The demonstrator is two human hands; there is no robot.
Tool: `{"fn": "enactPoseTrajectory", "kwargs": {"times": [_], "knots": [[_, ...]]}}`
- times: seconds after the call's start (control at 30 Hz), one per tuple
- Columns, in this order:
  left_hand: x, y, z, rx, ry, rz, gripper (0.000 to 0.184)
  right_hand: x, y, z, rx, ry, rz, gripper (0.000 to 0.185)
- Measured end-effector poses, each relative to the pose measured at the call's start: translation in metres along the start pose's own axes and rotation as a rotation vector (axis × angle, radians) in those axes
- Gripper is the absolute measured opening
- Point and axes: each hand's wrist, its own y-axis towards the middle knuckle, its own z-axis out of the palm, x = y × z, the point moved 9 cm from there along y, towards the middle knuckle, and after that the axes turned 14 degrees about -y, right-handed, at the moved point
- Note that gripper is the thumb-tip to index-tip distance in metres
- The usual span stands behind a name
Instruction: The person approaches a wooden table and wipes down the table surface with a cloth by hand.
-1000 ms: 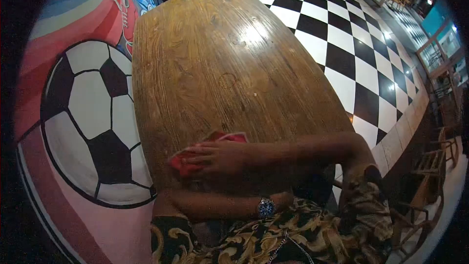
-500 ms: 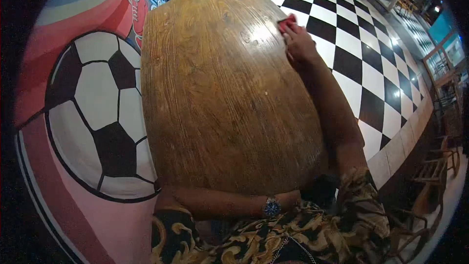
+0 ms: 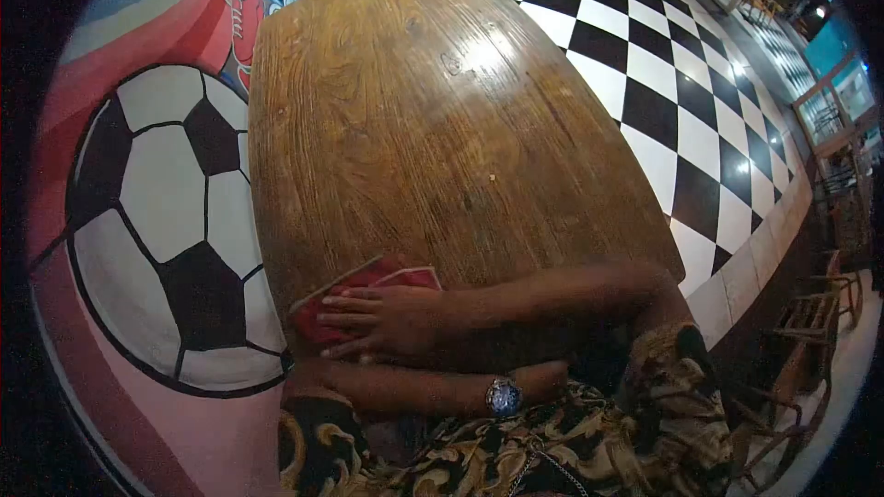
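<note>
My right hand (image 3: 391, 317) lies over a folded red cloth (image 3: 412, 278) with pale edges, at the near left of the wooden table (image 3: 387, 147). Its fingers press the cloth flat against the wood and point left. Close to my body, my left forearm rests across the near edge of the table, below the right one. A wristwatch (image 3: 504, 396) with a metal band is on that wrist. My left hand (image 3: 543, 375) shows only in part, and its fingers cannot be made out.
A small pale crumb (image 3: 492, 178) lies on the tabletop. Along the left runs a wall painted with a large football (image 3: 166, 193). Black and white checkered floor (image 3: 652, 115) extends to the right. Wooden chairs (image 3: 801, 331) stand at the lower right.
My right hand has swept the red cloth from the table's far right edge back to the near left. The cloth now lies spread wider under it. My left arm stays near my body.
</note>
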Motion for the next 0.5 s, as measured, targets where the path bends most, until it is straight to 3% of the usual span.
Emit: {"fn": "enactPoseTrajectory", "kwargs": {"times": [0.07,0.2,0.27,0.3,0.33,0.4,0.47,0.5], "knots": [[0.005,-0.02,-0.017,-0.074,-0.338,-0.087,0.059,-0.016,-0.001,0.001,0.026,0.119,-0.017,0.049],[0.018,-0.031,-0.028,-0.27,-0.743,-0.094,0.064,-0.144,-0.017,-0.06,0.133,0.111,0.33,0.039],[0.036,-0.002,0.012,-0.513,-0.688,0.177,0.058,-0.218,-0.046,-0.115,0.093,-0.035,0.573,0.031],[0.043,0.006,0.03,-0.673,-0.664,0.365,0.055,-0.224,-0.057,-0.162,0.079,0.157,0.779,0.034],[0.054,0.019,0.053,-0.747,-0.607,0.466,0.052,-0.24,-0.084,-0.184,0.134,-0.17,1.008,0.036],[0.061,0.037,0.073,-0.649,-0.279,0.334,0.064,-0.272,-0.137,-0.222,0.263,-0.94,1.045,0.043],[0.039,0.026,0.048,-0.585,-0.206,0.352,0.062,-0.286,-0.148,-0.219,0.332,-1.355,0.821,0.049],[0.029,0.018,0.033,-0.558,-0.191,0.359,0.062,-0.287,-0.152,-0.228,0.16,-0.938,1.045,0.055]]}}
